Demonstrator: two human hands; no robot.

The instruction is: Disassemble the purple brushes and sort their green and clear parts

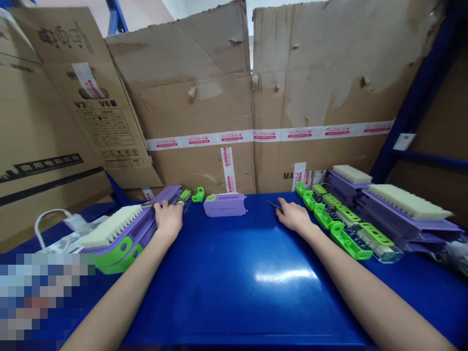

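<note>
My left hand rests on the blue table, its fingers closed around the end of a purple brush part beside a stack of purple and green brushes with white bristles. My right hand lies on the table with its fingers pinched on a thin dark tool. Between the two hands sits a purple case with a green tab.
A row of green clip parts with springs runs along the right, next to stacked purple brush bodies with white bristles. Small green pieces lie at the back. Cardboard boxes wall the back and left. White bags lie far left.
</note>
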